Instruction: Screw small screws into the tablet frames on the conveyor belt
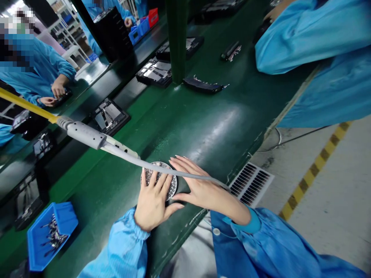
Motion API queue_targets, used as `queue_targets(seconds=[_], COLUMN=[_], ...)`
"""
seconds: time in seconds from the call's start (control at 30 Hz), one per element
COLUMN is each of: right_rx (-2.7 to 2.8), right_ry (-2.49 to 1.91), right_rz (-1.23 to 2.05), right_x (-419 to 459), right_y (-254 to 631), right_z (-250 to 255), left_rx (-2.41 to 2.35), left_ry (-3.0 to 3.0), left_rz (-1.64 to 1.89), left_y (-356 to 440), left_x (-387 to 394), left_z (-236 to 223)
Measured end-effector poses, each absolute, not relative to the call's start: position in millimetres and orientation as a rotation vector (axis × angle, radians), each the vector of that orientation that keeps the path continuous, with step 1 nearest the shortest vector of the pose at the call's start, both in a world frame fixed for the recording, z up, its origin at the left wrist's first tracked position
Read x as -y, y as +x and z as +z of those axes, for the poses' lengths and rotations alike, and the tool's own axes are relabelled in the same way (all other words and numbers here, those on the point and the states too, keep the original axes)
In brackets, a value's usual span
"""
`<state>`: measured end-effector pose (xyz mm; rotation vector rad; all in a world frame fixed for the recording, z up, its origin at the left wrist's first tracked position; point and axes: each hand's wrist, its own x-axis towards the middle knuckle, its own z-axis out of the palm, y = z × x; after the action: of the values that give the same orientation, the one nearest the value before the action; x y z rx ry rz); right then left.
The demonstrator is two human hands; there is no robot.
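Note:
My left hand (153, 199) lies flat, fingers spread, on a round black dish (174, 188) filled with small silver screws on the green conveyor belt (208, 127). My right hand (195, 183) rests beside it on the dish's right edge, fingers stretched out and together, holding nothing. A grey cable (121, 152) from a hanging grey tool (85, 135) crosses over both hands. Both arms wear blue sleeves.
A blue bin (62, 216) of metal parts sits at the lower left. Black trays with parts (108, 116) line the belt's far side, a green post (176, 38) stands mid-belt. Co-workers in blue sit at the left (43, 69) and upper right (319, 50). A floor vent (251, 183) lies to the right.

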<state>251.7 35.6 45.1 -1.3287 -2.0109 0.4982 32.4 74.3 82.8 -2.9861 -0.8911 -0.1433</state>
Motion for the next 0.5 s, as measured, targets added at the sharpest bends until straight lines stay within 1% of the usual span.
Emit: queue_targets(seconds=[0.2,0.33,0.5], right_rx=[2.012,2.008,2.076], right_ry=[-1.314,-1.312,-1.301], right_rz=[0.492,0.476,0.500], right_x=[-38,-37,-35], right_y=[252,253,253], right_z=[49,47,49], left_rx=[1.074,1.023,0.949], left_ry=[-2.856,-2.832,-2.943], left_rz=[-0.167,-0.158,-0.175], left_y=[23,12,-2], left_x=[-76,-69,-53], left_z=[87,86,88])
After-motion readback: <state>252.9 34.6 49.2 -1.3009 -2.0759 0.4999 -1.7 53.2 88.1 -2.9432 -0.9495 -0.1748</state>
